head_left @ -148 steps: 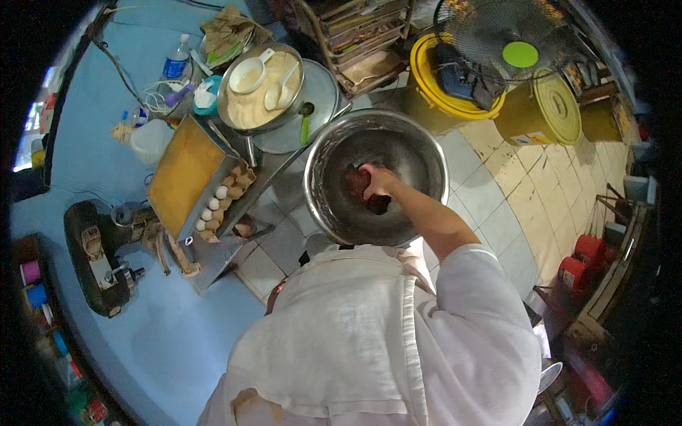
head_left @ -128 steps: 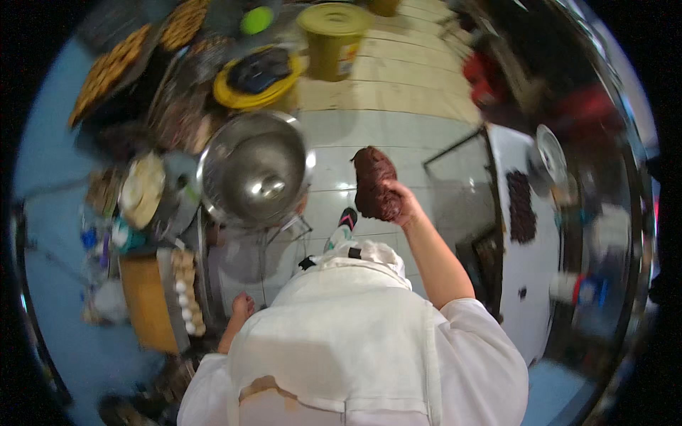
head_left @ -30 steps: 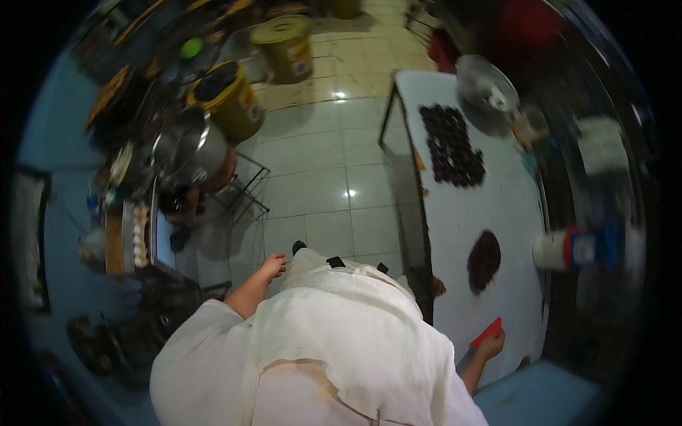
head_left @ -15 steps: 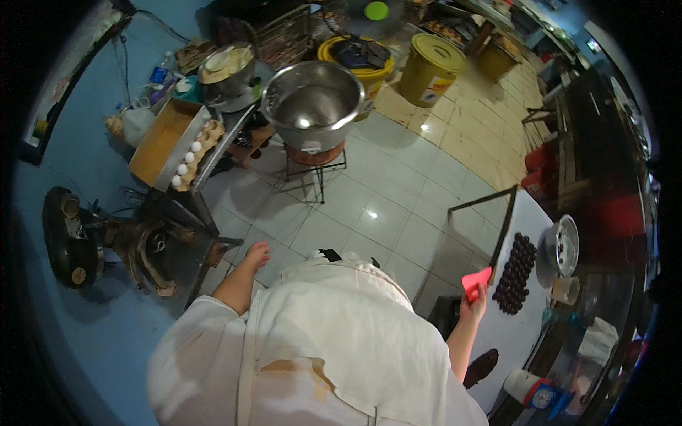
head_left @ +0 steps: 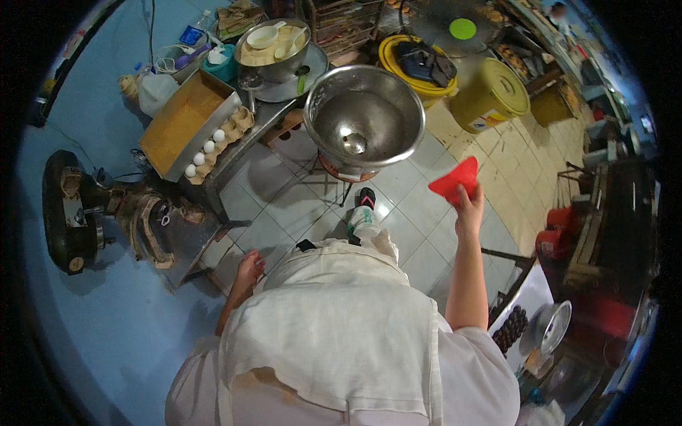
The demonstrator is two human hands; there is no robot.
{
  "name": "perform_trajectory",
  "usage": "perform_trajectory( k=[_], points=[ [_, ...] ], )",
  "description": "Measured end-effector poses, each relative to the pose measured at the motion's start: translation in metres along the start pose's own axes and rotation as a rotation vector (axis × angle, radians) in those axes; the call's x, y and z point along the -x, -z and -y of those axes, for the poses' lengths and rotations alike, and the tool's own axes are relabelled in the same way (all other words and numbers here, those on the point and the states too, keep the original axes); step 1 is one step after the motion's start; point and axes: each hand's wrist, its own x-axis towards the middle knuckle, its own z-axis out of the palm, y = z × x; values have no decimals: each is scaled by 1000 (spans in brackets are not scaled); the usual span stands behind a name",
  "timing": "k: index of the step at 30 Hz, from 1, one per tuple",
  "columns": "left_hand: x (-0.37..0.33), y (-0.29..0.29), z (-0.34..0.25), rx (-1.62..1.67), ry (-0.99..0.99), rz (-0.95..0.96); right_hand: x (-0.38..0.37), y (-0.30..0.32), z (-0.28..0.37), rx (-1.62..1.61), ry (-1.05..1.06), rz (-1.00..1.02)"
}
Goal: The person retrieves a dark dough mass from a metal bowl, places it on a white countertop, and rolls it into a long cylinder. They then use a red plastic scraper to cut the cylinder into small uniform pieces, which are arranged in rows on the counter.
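One thin, bright red, flexible-looking scraper (head_left: 455, 179) is up in the air here, and the person's right hand (head_left: 467, 211) has it, fingers closed around its lower edge. From where I'm standing it's over the tiled floor (head_left: 419, 245), to the right of a big, round, shiny steel bowl (head_left: 387, 128) and well apart from it. That bowl sits on a low stool (head_left: 337, 169) with a reddish top and thin dark legs, and its inside wall has dull smears.

The left hand (head_left: 250, 271) hangs down beside the white apron (head_left: 327, 319), fingers half curled; I honestly can't tell how closed they are. Nearest to it is a dark, worn metal stand (head_left: 188, 238).

Over on the person's right there's a white-topped counter (head_left: 542, 287) with a cluster of dark brown, round balls (head_left: 510, 330) on it, and a smaller silver metal bowl (head_left: 561, 328) just beside them.

Up on the left, white eggs (head_left: 208, 147) sit in a brown cardboard tray (head_left: 243, 122) alongside a grey-sided rectangular box with an amber top (head_left: 188, 121). Behind that, a metal bowl of pale powder (head_left: 266, 57) holds a white cup (head_left: 264, 35).
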Motion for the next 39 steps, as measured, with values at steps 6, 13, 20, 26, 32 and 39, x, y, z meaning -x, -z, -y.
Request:
perform_trajectory(
  k=[6,13,20,26,32,39],
  points=[
    [23,-112,-78,-6,-208,-34,-163,-137,-53,404,247,369],
    [73,-324,-219,-250,-379,6,-279,-256,-138,1240,274,904],
    [51,-402,-219,-639,-433,-172,-326,-293,-213,1510,427,1193],
    [51,-415,-212,-556,-520,-201,-324,-284,-274,1575,393,1339],
    [42,-422,-215,-387,-583,-121,-285,-267,-317,1315,-187,1230],
    [41,-417,-211,-443,-586,-169,-303,-274,-316,923,345,1614]
  ],
)
